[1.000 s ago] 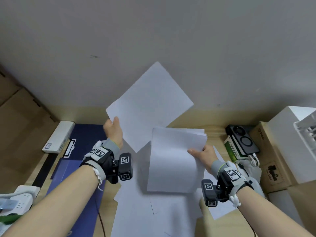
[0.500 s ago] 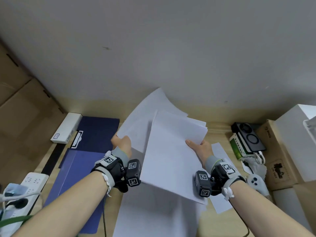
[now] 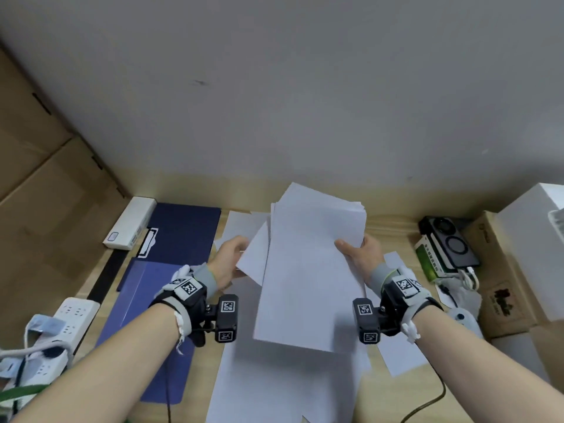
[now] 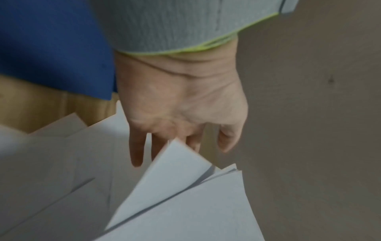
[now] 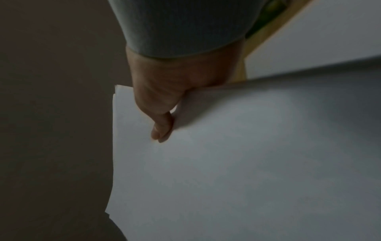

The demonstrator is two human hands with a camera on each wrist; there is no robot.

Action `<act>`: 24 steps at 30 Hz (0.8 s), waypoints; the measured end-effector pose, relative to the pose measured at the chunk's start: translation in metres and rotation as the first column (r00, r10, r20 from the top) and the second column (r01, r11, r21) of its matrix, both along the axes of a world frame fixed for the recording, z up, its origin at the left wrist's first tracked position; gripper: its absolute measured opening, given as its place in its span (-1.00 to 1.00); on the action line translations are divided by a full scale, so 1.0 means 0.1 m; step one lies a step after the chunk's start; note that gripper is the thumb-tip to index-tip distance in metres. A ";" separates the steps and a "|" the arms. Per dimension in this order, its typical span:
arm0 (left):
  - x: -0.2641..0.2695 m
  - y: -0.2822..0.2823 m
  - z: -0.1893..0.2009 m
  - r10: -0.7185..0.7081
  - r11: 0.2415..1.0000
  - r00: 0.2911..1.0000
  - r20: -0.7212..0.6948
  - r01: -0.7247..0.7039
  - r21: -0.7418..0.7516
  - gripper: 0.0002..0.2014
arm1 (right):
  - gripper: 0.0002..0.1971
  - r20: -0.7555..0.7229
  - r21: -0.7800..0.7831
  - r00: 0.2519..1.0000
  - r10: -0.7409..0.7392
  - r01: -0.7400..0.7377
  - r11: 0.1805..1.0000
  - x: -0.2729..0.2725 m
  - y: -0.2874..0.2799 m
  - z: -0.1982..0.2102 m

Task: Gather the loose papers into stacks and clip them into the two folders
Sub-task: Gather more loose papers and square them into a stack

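Right hand [image 3: 363, 254] pinches the right edge of the paper stack [image 3: 308, 279], thumb on top, holding it tilted above the desk [image 3: 393, 230]. Left hand [image 3: 229, 261] at the stack's left edge, fingers [image 4: 137, 151] extended and relaxed beside a skewed sheet [image 3: 254, 257]; grip not evident. Loose sheets [image 3: 268, 383] lie on the desk beneath, toward the near edge. Two blue folders [image 3: 183, 233] lie toward the desk's left edge, overlapping.

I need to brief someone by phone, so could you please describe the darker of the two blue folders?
On the wooden desk, look left of the held papers. The darker folder lies nearest the wall; unlike the lighter folder, it shows a metal clip.
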State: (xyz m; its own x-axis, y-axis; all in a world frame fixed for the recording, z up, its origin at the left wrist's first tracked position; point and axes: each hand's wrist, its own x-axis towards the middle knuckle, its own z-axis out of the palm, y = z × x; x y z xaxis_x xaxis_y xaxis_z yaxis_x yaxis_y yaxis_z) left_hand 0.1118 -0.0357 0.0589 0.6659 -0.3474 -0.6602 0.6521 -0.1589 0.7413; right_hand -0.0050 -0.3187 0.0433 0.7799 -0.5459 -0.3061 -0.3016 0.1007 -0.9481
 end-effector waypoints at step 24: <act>-0.35 -0.03 -0.17 -0.018 0.996 0.938 0.346 -0.013 0.087 -0.82 | -0.69 -0.032 0.079 0.999 0.039 -0.036 0.996 -0.18 0.61 -0.20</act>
State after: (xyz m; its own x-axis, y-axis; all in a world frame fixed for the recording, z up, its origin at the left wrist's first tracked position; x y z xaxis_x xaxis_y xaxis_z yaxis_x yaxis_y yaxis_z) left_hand 0.0772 -0.0384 0.0416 0.8579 -0.3011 -0.4163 0.3568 -0.2339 0.9044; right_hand -0.0234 -0.2577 0.0228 0.7883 -0.4894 -0.3729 -0.3376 0.1626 -0.9271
